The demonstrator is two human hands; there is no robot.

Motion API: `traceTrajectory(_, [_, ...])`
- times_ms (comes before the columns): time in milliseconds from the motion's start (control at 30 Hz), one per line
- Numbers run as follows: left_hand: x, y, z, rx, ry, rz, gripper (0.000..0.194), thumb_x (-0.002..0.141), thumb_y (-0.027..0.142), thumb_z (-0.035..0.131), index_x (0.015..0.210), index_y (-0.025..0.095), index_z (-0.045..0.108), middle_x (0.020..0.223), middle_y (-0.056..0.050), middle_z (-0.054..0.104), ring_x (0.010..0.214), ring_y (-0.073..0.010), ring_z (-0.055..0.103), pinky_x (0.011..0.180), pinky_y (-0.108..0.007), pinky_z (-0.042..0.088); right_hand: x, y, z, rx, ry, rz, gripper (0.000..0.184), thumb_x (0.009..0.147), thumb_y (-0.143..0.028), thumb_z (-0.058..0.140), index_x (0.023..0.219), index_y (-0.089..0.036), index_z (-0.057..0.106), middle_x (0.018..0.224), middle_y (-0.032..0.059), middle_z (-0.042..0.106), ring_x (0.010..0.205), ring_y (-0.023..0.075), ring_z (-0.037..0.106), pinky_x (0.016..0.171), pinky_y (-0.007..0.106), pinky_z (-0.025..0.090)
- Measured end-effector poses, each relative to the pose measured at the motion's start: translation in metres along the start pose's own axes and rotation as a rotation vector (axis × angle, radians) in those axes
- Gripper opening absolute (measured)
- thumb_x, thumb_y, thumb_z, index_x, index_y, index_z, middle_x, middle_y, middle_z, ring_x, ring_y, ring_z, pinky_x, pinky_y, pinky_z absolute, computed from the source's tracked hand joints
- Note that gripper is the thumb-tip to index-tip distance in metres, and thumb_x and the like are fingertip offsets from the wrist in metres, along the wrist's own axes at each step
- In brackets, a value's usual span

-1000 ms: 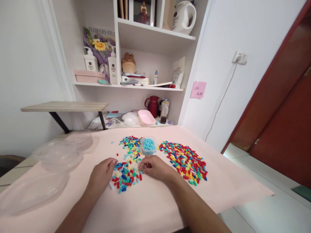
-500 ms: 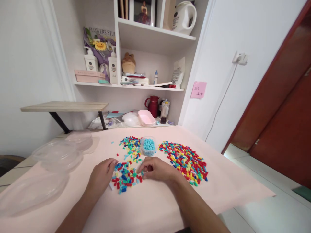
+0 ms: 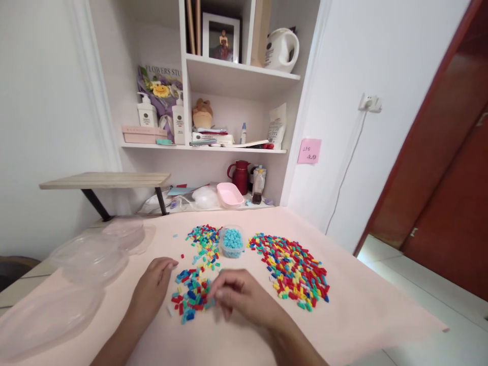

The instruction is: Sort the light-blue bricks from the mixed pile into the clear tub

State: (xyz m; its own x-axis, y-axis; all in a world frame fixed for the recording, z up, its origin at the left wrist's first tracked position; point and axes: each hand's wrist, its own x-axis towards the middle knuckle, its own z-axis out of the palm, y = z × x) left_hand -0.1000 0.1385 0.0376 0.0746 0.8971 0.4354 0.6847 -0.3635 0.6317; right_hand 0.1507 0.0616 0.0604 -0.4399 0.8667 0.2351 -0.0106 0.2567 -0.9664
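Small toy bricks in mixed colours [image 3: 192, 290] lie in a loose heap between my hands. My left hand [image 3: 154, 284] rests on the pink table cover at the heap's left, fingers loosely stretched and holding nothing visible. At its right edge, my right hand [image 3: 242, 295] has bent, slightly blurred fingers over the bricks, with thumb and index apart. A light blue brick [image 3: 209, 304] lies close by its fingertips. Behind that hand stands a clear tub [image 3: 232, 254] of light blue bricks [image 3: 232, 239]. Another mixed heap [image 3: 204, 236] spreads to the tub's left.
A large heap of mixed bricks [image 3: 293, 269] covers the right of the pink table cover [image 3: 343, 284]. Clear plastic containers [image 3: 89, 256] stand at the left, below a small wooden shelf [image 3: 104, 180]. Beyond the far edge are a pink basin [image 3: 230, 195] and a red jug [image 3: 240, 178].
The view has tilted up slightly, so everything sits lower. My right hand has shifted a little leftward over the heap and its fingers have changed pose. My left hand has drawn slightly away from the bricks.
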Motion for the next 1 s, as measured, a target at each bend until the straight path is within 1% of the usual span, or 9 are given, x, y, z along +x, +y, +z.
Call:
traceTrajectory(67, [0.002,-0.003,-0.001,-0.002,0.016,-0.008,0.038,0.084,0.047,0.038,0.087,0.026,0.07,0.102,-0.005,0.072,0.103,-0.0221,0.065,0.098,-0.038,0.05,-0.01,0.005,0.011,0.022,-0.126,0.097,0.024,0.086,-0.04,0.065,0.089,-0.019,0.075,0.066,-0.0007,0.062,0.051,0.0094,0.055,0.052,0.021,0.044])
traceTrajectory(133, [0.003,-0.005,0.0,0.001,0.02,-0.018,0.037,0.084,0.047,0.039,0.085,0.026,0.07,0.1,-0.005,0.073,0.101,-0.0222,0.066,0.097,-0.038,0.051,-0.015,0.013,0.015,-0.039,-0.095,0.146,0.017,0.084,-0.032,0.066,0.088,-0.02,0.076,0.065,-0.0013,0.062,0.049,0.0088,0.053,0.048,0.02,0.041])
traceTrajectory(167, [0.004,-0.005,0.0,0.004,0.022,-0.024,0.037,0.083,0.047,0.04,0.084,0.026,0.071,0.099,-0.004,0.073,0.1,-0.0222,0.066,0.096,-0.038,0.051,-0.016,0.017,0.014,-0.067,-0.023,0.158,0.016,0.084,-0.029,0.064,0.088,-0.02,0.076,0.065,-0.0016,0.062,0.048,0.0086,0.051,0.047,0.019,0.039])
traceTrajectory(233, [0.004,-0.005,0.0,0.009,0.027,-0.037,0.037,0.083,0.046,0.04,0.084,0.026,0.071,0.099,-0.004,0.073,0.1,-0.0223,0.066,0.096,-0.038,0.051,-0.013,0.023,0.006,-0.14,0.2,0.153,0.019,0.085,-0.023,0.057,0.089,-0.02,0.075,0.067,-0.0007,0.063,0.05,0.0097,0.051,0.048,0.02,0.039])
traceTrajectory(300, [0.003,-0.005,0.0,0.013,0.027,-0.048,0.036,0.083,0.045,0.04,0.084,0.026,0.071,0.099,-0.004,0.073,0.099,-0.0221,0.066,0.095,-0.038,0.052,-0.009,0.027,-0.003,-0.295,0.412,0.119,0.021,0.085,-0.018,0.055,0.089,-0.02,0.075,0.077,0.0023,0.067,0.062,0.013,0.057,0.058,0.023,0.044])
traceTrajectory(367, [0.002,-0.004,0.0,0.016,0.024,-0.058,0.035,0.083,0.045,0.041,0.083,0.027,0.071,0.098,-0.004,0.073,0.098,-0.0219,0.067,0.094,-0.037,0.052,-0.006,0.029,-0.009,-0.482,0.499,0.097,0.022,0.083,-0.014,0.056,0.089,-0.022,0.075,0.089,0.0046,0.068,0.075,0.0161,0.061,0.07,0.026,0.046])
traceTrajectory(500, [0.0,-0.003,-0.001,0.021,0.021,-0.076,0.034,0.083,0.043,0.041,0.084,0.026,0.071,0.099,-0.004,0.074,0.097,-0.0215,0.067,0.092,-0.035,0.053,-0.005,0.03,-0.009,-0.714,0.477,0.158,0.026,0.081,-0.011,0.057,0.093,-0.027,0.074,0.094,0.0026,0.065,0.079,0.0159,0.061,0.072,0.026,0.041])
traceTrajectory(733, [-0.001,-0.003,-0.001,0.021,0.016,-0.091,0.035,0.084,0.042,0.04,0.086,0.025,0.071,0.101,-0.004,0.073,0.097,-0.0214,0.068,0.092,-0.035,0.052,0.003,0.026,0.004,-0.964,0.445,0.276,0.006,0.079,-0.023,0.065,0.085,-0.025,0.068,0.095,0.0021,0.064,0.074,0.0165,0.058,0.06,0.027,0.027])
traceTrajectory(1000, [-0.001,-0.002,-0.001,0.027,-0.013,-0.081,0.037,0.085,0.043,0.038,0.088,0.025,0.07,0.101,-0.004,0.074,0.099,-0.0218,0.068,0.093,-0.035,0.051,0.006,0.025,0.007,-1.064,0.46,0.305,0.009,0.085,-0.023,0.059,0.086,-0.025,0.068,0.096,0.0018,0.065,0.074,0.0159,0.06,0.058,0.028,0.025])
